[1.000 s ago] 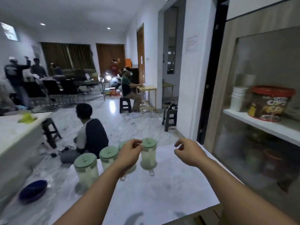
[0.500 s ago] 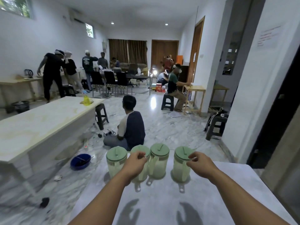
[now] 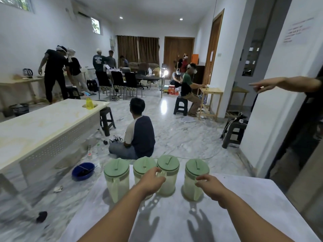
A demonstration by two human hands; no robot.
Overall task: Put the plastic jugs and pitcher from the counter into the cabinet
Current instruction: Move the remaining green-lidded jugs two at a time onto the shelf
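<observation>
Several pale translucent plastic jugs with green lids stand in a row at the far edge of the marble counter. My left hand curls around the handle of the third jug from the left, partly covering the second jug. My right hand closes on the handle side of the rightmost jug. The leftmost jug stands untouched. All the jugs rest upright on the counter. Only the cabinet's near edge shows, at the far right.
Another person's hand points in from the upper right. Someone sits on the floor just beyond the counter. A long white table stands at left, with a blue bowl on the floor beside it.
My view has swung left from the cabinet to the counter. My right hand came down from the air onto the rightmost jug; my left stays at a jug handle.
</observation>
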